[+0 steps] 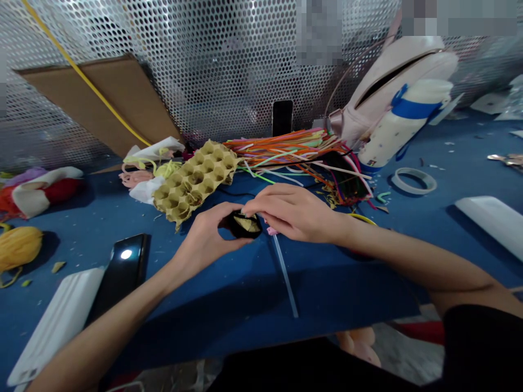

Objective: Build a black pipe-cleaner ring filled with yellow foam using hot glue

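My left hand (210, 231) is curled round a small dark cup-like object (235, 226), whose open top shows something pale yellow inside. My right hand (296, 212) is closed at the object's upper rim, thumb and fingers pinched together; what they hold, if anything, is too small to make out. Just below the right hand, a clear stick (285, 272) lies on the blue table (253, 305), with a small pink piece (271, 231) at its upper end.
Beyond my hands sit an egg carton (196, 179), a heap of coloured pipe cleaners (281, 147) and a phone (282, 117). Right are a bottle (402, 128) and a tape roll (414, 181); left, another phone (120, 272) and yellow yarn (20, 247).
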The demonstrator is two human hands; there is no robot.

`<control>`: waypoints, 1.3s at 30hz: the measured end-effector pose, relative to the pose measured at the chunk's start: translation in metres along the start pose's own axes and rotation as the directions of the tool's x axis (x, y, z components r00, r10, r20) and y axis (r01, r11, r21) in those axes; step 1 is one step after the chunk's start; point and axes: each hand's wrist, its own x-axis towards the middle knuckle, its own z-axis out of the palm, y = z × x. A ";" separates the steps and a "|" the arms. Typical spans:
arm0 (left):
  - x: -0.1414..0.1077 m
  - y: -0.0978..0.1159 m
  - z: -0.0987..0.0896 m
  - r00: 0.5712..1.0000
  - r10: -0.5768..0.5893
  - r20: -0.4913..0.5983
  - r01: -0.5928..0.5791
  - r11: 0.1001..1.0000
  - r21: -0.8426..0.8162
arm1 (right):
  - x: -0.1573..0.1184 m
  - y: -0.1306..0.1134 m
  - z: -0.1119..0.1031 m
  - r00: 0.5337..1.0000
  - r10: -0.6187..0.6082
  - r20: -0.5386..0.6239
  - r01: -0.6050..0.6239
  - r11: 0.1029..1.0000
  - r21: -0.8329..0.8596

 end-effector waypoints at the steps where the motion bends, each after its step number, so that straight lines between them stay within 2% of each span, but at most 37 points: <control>1: 0.000 0.000 0.000 1.000 -0.004 -0.004 0.004 1.000 -0.002 | 0.000 0.000 0.000 1.000 0.004 0.000 -0.004 1.000 0.010; 9: -0.001 0.000 0.003 1.000 -0.010 -0.003 0.010 1.000 0.000 | 0.001 -0.001 0.002 0.999 -0.040 0.027 0.040 0.999 -0.009; 12: -0.001 -0.002 0.004 1.000 -0.008 -0.011 0.008 1.000 -0.015 | 0.002 -0.001 -0.001 0.999 -0.015 0.043 0.015 1.000 0.009; 17: -0.002 0.000 0.005 0.997 -0.034 -0.075 0.024 0.992 -0.124 | 0.004 -0.003 -0.013 0.998 0.050 -0.034 -0.047 0.995 0.085; 22: -0.001 0.002 0.005 0.991 -0.057 -0.123 0.034 0.983 -0.181 | 0.004 -0.003 -0.015 0.996 0.057 -0.068 -0.053 0.996 0.067; 34: -0.002 0.001 0.005 0.995 -0.063 -0.082 0.048 0.983 -0.179 | 0.002 -0.003 -0.009 1.000 0.007 -0.028 -0.007 1.000 -0.001; 39: -0.002 0.002 0.005 0.997 -0.048 -0.062 0.038 0.989 -0.144 | 0.000 -0.003 -0.008 0.998 -0.060 -0.001 0.060 0.996 -0.066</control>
